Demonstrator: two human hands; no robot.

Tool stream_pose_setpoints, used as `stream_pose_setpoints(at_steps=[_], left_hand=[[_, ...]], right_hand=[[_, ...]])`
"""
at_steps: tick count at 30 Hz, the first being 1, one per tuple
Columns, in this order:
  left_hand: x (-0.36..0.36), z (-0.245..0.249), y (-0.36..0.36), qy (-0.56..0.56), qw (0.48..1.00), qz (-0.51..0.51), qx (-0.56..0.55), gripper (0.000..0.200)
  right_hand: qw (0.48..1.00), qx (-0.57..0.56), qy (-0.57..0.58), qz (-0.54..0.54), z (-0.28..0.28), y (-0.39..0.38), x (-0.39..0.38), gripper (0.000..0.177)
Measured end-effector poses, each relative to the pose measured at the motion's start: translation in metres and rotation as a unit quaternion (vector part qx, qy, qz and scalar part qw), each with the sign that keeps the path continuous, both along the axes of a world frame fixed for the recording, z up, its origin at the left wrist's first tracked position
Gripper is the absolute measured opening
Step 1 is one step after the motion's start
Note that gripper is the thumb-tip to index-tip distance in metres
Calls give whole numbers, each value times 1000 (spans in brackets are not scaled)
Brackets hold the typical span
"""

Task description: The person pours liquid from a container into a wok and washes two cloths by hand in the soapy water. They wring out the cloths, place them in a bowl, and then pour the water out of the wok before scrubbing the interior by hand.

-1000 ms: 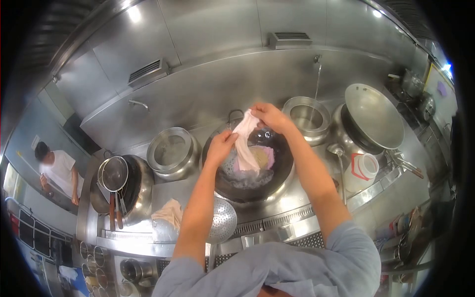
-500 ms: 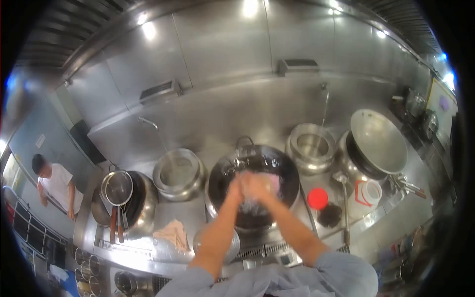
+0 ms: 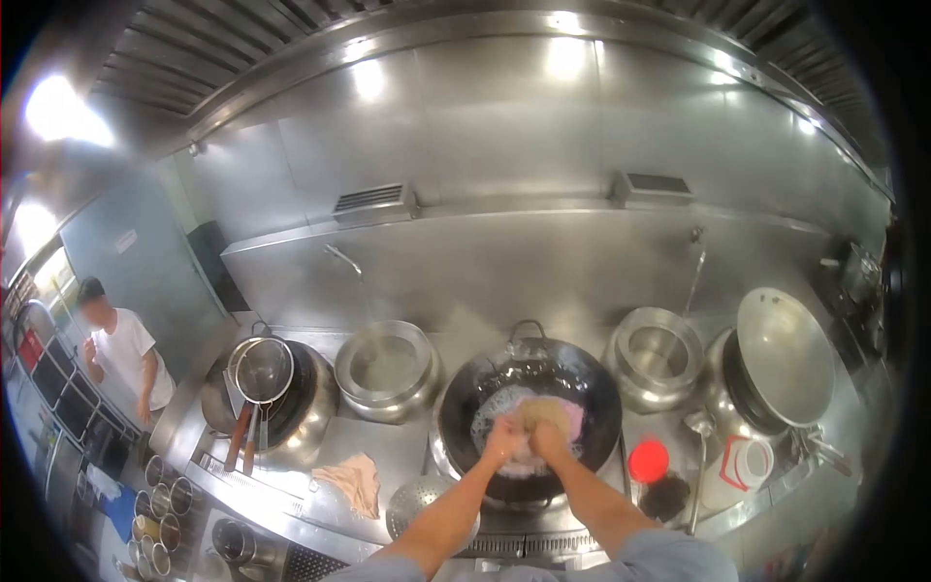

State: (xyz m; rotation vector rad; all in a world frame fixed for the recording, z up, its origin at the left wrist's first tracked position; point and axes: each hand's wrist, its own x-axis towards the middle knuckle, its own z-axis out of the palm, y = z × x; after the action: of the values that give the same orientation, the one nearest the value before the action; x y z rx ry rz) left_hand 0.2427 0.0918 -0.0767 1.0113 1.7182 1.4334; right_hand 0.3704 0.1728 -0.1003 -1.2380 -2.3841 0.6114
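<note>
Both hands are down inside a large black wok [image 3: 465,373] with whitish foamy liquid [image 3: 490,411]. My left hand [image 3: 502,441] is closed at the left side of a tan, cloth-like bundle [image 3: 541,411]; what it grips is too blurred to tell. My right hand [image 3: 550,442] is closed on the lower edge of that bundle. A pink cloth [image 3: 574,419] shows just right of the bundle, partly covered by it.
A perforated ladle [image 3: 419,502] and a peach cloth [image 3: 353,483] lie left of the wok. Steel pots [image 3: 386,398] [image 3: 656,386] flank it. To the right are a red lid [image 3: 649,461], a ladle [image 3: 700,423] and a white container [image 3: 742,470]. A person [image 3: 126,354] stands far left.
The view has tilted upward and shifted left. My hands have come slightly apart; the tan bundle and the foam now show more clearly in the wok.
</note>
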Motion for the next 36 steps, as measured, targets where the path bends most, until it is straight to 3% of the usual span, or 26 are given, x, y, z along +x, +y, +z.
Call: stream_pose_setpoints(at_steps=[1,2,3,5,6,7,8,9,10,13,15,16,17,19,21,22,23,25,27,30,31,34,36], left_hand=[[-3,-18,-7,174,981,-78,31,29],[0,-24,-16,338,927,-153,52,29],[-1,-26,-17,335,925,-180,25,29],[-10,-2,-23,338,911,-234,-32,29],[-8,6,-23,237,957,-161,-52,29],[-4,10,-21,131,985,-87,-72,28],[-5,13,-16,24,996,-13,-86,28],[-22,-9,4,405,880,-155,-194,27],[-19,-8,5,433,874,-164,-148,29],[-1,4,3,514,837,-190,-8,33],[10,10,-6,561,798,-208,78,36],[15,4,4,410,891,-196,18,39],[23,-3,13,243,953,-178,-44,42],[15,-6,26,249,955,-161,-29,45],[11,23,11,566,803,-158,106,43],[28,36,-1,350,928,-126,28,43],[46,55,-4,114,989,-79,-47,44],[40,73,0,-213,974,-48,-54,43],[14,72,9,-370,921,-95,74,36],[-19,91,4,-397,916,-22,56,33],[-21,79,3,-474,877,-62,-43,33],[0,-14,31,-511,839,-180,47,38],[19,-12,22,-463,866,-178,57,37]], right_hand=[[998,14,-44,52,-3,1,-6,21],[990,22,-93,103,-9,-7,-5,21],[977,30,-141,155,-14,-12,-5,22],[988,-75,-67,120,-6,-1,0,26],[986,-125,-32,101,0,5,6,28],[987,-134,-31,77,39,-9,5,32],[993,-92,9,69,58,-31,-4,32],[996,-48,47,60,75,-51,-15,33],[995,-6,84,50,82,-64,-25,33],[998,37,26,36,58,-82,-44,43],[996,-16,92,-6,43,-37,-29,42],[991,-41,125,-27,40,-20,-23,42],[989,57,129,-51,40,-30,-24,42],[951,259,140,-98,48,-43,-32,41],[925,304,217,-68,72,-33,-23,41],[913,316,253,-52,75,-36,-16,41],[946,142,288,-48,70,-21,-8,41],[923,-212,321,-30,52,29,3,39],[940,-222,247,79,58,11,33,39],[906,-326,257,79,56,-7,52,40],[883,-374,281,49,57,-9,53,41],[966,-212,130,68,120,-68,1,41],[994,-58,49,83,135,-89,-17,39]])
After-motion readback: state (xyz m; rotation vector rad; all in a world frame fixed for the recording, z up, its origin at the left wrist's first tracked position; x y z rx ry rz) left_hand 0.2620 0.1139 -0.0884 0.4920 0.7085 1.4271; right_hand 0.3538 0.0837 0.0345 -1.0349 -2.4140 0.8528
